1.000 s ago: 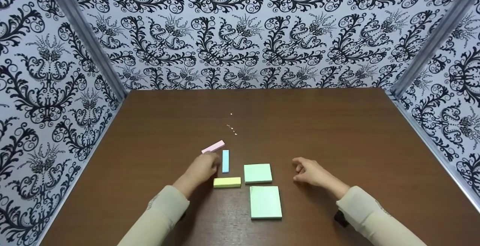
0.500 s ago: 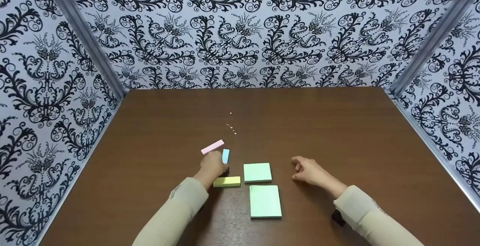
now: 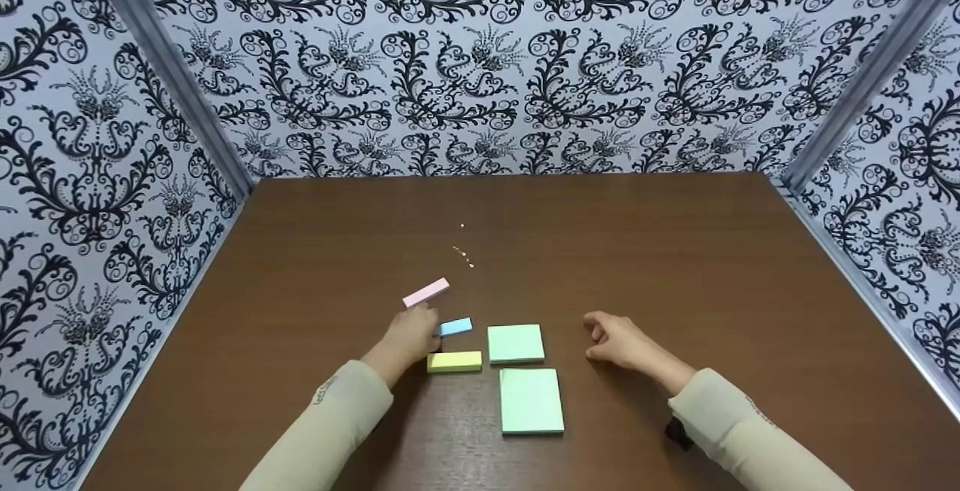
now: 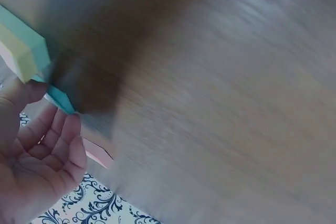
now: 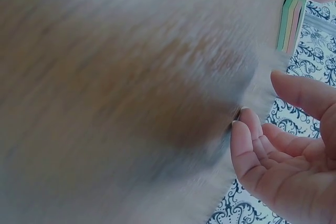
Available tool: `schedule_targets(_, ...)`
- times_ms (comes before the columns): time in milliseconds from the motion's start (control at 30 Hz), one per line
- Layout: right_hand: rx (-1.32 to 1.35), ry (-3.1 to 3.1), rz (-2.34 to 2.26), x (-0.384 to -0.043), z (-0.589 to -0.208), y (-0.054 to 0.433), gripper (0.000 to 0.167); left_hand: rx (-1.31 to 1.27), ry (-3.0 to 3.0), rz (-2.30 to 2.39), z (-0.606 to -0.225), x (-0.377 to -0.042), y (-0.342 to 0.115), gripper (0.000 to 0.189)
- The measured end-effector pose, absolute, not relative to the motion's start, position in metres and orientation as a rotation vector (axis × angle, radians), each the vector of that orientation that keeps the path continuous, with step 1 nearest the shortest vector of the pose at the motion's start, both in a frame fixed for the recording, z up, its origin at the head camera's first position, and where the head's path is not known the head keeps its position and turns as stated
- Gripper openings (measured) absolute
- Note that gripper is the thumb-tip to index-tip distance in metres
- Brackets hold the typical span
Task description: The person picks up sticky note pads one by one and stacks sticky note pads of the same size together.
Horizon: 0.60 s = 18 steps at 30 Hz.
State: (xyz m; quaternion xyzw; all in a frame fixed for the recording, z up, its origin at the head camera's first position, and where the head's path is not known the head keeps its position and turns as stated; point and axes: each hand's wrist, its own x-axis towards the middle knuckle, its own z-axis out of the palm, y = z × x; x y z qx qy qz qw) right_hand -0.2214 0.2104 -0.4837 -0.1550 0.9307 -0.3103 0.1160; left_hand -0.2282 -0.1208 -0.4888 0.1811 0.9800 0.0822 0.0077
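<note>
My left hand [image 3: 409,333] pinches the narrow blue sticky-note pad [image 3: 456,326] by its left end, between thumb and fingertips. The left wrist view shows the blue pad [image 4: 60,99] from its end, thumb on one side and fingers on the other. Just beyond this hand lies a narrow pink pad [image 3: 426,292], set at a slant. Closer to me, a narrow yellow pad [image 3: 454,361] lies crosswise. My right hand [image 3: 626,342] hovers by the table to the right, fingers loosely curled, holding nothing; in the right wrist view a gap shows between thumb and fingers [image 5: 247,150].
Two square green sticky-note pads lie between my hands, a smaller far one [image 3: 515,343] and a larger near one [image 3: 531,401]. Small pale crumbs [image 3: 465,257] dot the brown table [image 3: 637,251] farther back. Patterned walls [image 3: 487,64] enclose its back and sides.
My left hand reached right to the blue pad, took hold of it and drew back left. The pad turned from pointing away from me to lying nearly crosswise. My right hand stayed put.
</note>
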Motion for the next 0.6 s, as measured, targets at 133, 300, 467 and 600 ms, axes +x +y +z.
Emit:
schedule_targets(133, -0.444, 2.729, -0.886, -0.223, -0.485, 0.211, 0.05, 0.658, 3.076, 0.265, -0.493, -0.23, -0.126, 0.022)
schedule_targets(300, -0.413, 2.726, -0.89, -0.222, -0.486, 0.211, 0.051, 0.769, 3.086, 0.195, -0.497, -0.234, -0.129, 0.022)
schedule_targets(467, -0.424, 2.725, -0.906, -0.22, -0.483, 0.211, 0.051, 0.853, 3.098, 0.181, -0.497, -0.233, -0.133, 0.022)
schedule_targets(600, -0.471, 2.719, -0.941, -0.223, -0.487, 0.214, 0.05, 0.817, 3.06, 0.288, -0.495, -0.233, -0.136, 0.017)
